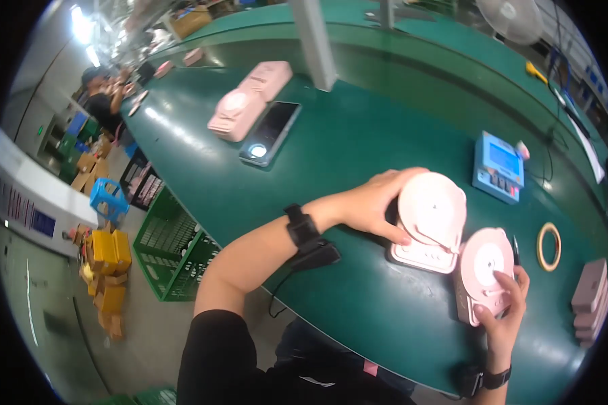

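The left hand [371,206] is half curled round a pink, turntable-shaped unit [434,209], thumb on its near left edge and fingers at the far side of its round top. The right hand [508,310] is loosely bent about a second pink unit [476,270], just beside the first on the right, its thumb low on the body and a fingertip on the pale disc. Both units are at the near side of the green table [371,128]. Past the right hand I see a tan ring [540,250] and a pile of pink blocks [591,297]; farther back is a blue meter [498,169]. Leftward, a phone [277,131] lies by more pink units [235,111]. Green crates [172,243] stand on the floor, and another person [105,101] sits at the far end.
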{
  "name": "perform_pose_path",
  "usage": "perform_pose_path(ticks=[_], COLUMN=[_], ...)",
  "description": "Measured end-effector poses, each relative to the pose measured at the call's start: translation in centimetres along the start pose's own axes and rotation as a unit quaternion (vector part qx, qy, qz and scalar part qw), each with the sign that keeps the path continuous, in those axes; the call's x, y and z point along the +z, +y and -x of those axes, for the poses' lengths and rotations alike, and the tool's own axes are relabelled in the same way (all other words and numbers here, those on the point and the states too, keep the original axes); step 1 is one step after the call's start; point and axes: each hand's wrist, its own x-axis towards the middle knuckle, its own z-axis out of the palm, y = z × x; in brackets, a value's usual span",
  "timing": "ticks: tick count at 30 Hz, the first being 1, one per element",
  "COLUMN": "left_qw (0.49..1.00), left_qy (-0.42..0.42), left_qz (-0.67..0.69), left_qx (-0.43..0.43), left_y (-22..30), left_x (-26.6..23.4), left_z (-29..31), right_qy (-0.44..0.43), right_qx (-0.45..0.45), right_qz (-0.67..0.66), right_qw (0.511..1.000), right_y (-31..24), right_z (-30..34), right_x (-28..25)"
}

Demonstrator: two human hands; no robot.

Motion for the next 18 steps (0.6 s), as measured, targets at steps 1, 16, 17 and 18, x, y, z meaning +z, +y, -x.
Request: perform_pose_path(ticks=[1,16,17,18], left_qw=[0.999,0.998,0.998,0.995], left_qy=[0.007,0.025,0.023,0.057], left_qz=[-0.015,0.049,0.046,0.064], left_qx=[0.037,-0.028,-0.028,-0.043], left_y=[-0.4,1.1,1.3,1.6], left_x=[0.2,0.5,0.9,1.6], left_z=[-0.2,0.2,0.4,0.6], right_qy=[0.004,-0.010,-0.010,-0.011], right_qx=[0.003,0.040,0.036,0.031], right_qz=[0.011,0.026,0.031,0.036], right_qw=[1.000,0.999,0.999,0.999], right_y=[0.0,-0.9,-0.9,-0.9], right_z=[0.3,-0.4,-0.4,-0.4], right_x=[-0.3,-0.3,-0.3,-0.3])
